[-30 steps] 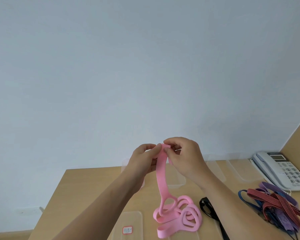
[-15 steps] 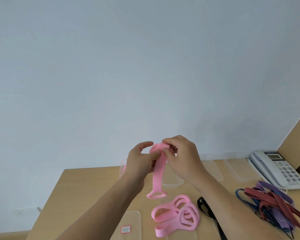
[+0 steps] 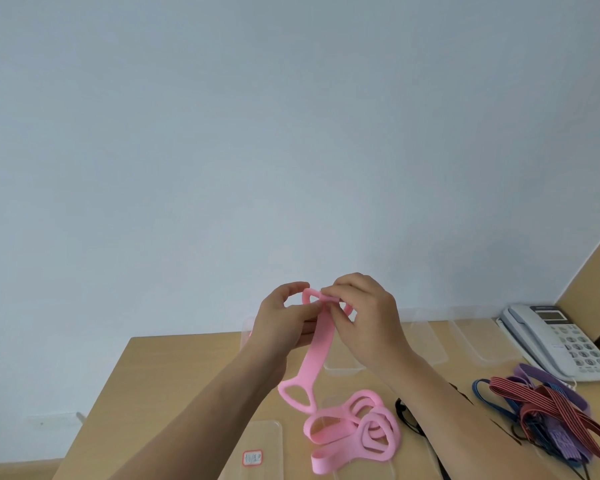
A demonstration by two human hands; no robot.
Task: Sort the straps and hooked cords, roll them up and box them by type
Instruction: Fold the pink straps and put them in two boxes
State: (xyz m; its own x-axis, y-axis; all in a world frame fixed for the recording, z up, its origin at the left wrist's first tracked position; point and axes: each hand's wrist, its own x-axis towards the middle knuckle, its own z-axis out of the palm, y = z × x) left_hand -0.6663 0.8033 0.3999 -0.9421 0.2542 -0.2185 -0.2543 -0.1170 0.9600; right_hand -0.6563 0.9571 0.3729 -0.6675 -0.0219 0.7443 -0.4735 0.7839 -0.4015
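A pink strap point(image 3: 317, 351) with a loop handle at its lower end hangs in the air above the wooden table point(image 3: 174, 375). My left hand point(image 3: 284, 322) and my right hand point(image 3: 362, 317) both pinch its top end, which is curled into a small roll between my fingertips. More pink straps point(image 3: 357, 427) lie in a loose heap on the table below. A black cord point(image 3: 407, 415) lies beside my right forearm. A tangle of red striped, blue and purple straps point(image 3: 555, 414) lies at the right.
Clear plastic boxes point(image 3: 426, 337) stand along the table's far edge, one partly behind my hands. A clear lid with a label point(image 3: 257, 452) lies near the front. A white desk phone point(image 3: 558, 337) stands at the far right by a wooden partition.
The strap's loop end has lifted off the heap and now hangs free. More of its top end is rolled up between my fingers.
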